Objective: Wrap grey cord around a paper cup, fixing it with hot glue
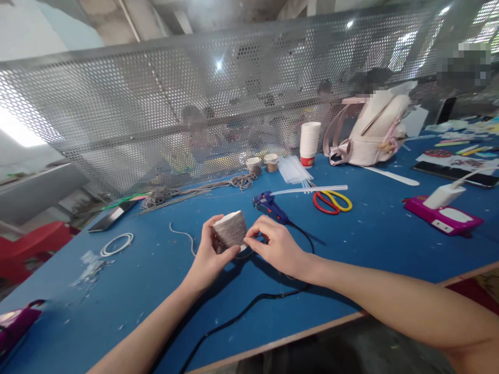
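A paper cup wrapped in grey cord (231, 231) lies tilted in my left hand (212, 249), with fingers behind it and the thumb along its lower edge. White shows at both ends of the cup. My right hand (275, 244) is closed in a pinch at the cup's right side, on the grey cord where it meets the wrapping; the fingers partly hide the cord. Just beyond my right hand rests a blue glue gun (268, 205) with a clear glue stick (312, 190) in it. A loose piece of cord (183, 231) curls on the table left of my left hand.
Red-and-yellow-handled scissors (331, 202), a paper cup stack (311, 143), two wrapped cups (263, 163) and bundled cord (163, 196) lie farther back. A black cable (249, 306) crosses the blue table in front. At right are a purple power strip (440, 214) and a backpack (374, 130).
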A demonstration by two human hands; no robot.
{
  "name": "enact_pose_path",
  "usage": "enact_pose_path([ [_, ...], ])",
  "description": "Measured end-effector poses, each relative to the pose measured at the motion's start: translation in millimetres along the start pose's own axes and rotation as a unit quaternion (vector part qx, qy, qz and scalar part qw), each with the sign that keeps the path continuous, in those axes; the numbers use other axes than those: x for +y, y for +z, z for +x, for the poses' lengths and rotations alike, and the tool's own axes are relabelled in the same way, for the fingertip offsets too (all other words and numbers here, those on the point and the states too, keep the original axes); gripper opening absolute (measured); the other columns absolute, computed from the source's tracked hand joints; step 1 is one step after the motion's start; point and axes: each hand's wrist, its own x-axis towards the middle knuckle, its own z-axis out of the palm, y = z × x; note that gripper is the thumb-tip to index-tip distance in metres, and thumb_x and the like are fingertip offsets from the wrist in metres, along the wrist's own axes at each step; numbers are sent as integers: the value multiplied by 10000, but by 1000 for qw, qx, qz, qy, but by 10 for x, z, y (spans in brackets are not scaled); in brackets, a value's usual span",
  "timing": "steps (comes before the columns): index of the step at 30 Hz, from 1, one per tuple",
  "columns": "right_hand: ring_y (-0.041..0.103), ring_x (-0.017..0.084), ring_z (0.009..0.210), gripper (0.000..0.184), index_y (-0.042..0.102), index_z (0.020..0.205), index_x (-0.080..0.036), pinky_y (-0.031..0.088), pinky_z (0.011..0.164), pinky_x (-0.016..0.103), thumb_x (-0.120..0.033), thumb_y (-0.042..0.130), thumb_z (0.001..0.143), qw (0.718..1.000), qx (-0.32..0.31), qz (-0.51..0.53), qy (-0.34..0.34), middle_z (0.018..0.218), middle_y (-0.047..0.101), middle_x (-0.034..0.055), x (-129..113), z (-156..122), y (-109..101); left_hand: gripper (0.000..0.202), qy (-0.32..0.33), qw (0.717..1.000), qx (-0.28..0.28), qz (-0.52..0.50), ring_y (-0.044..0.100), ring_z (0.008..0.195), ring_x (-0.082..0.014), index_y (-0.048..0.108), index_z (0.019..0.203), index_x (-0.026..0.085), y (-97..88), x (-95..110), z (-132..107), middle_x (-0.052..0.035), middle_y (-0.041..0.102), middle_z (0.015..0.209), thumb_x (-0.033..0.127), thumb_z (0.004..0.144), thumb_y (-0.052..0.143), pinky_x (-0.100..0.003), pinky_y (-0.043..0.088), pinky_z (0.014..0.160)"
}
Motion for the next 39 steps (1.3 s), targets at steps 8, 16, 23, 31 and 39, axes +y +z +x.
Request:
enact_pose_path([
  [8, 582, 155, 753, 116, 588, 742, -207, 457, 716, 280, -162, 589, 849, 999, -14, -27, -18, 773, 588, 17, 7, -1, -5, 655, -10, 1000, 6, -6, 619, 985, -210, 404, 1173, 268, 13, 32, -5, -31, 586, 1071, 265, 625, 763, -379, 509, 885],
  [16, 580, 149, 735, 148, 579, 713, -202, 441, 707, 274, -163, 621, 850, 999, -14, -28, 18, 752, 581, 0, -3, 12, 8, 634, -23, 999, -10, -29, 610, 1010, -208, 429, 1182, 262, -11, 2, -4, -28, 593, 1083, 258, 642, 761, -360, 488, 899],
  [23, 568, 144, 748, 130, 588, 734, -201, 435, 713, 265, -153, 627, 849, 1000, -12, -12, 26, 758, 574, -5, 2, 18, -7, 625, -36, 996, 1, -77, 599, 1026, -212, 459, 1180, 265, -10, 16, 5, -27, 606, 1095, 240, 635, 762, -352, 485, 893],
  [31, 551, 136, 730, 82, 594, 824, -191, 445, 665, 265, -218, 668, 802, 993, -13, 40, 112, 825, 589, 5, 15, 48, 5, 755, -34, 993, 8, -110, 601, 1113, -259, 434, 1283, 305, -18, 21, 3, -53, 617, 1187, 250, 620, 790, -458, 444, 1014],
  [39, 533, 119, 630, 212, 618, 940, -171, 445, 605, 258, -282, 680, 771, 972, -39, 117, 199, 743, 610, -18, -10, 67, 8, 960, -3, 997, 4, -75, 573, 1199, -271, 265, 1466, 355, -47, -4, 16, -76, 576, 1302, 268, 658, 776, -449, 441, 1034],
])
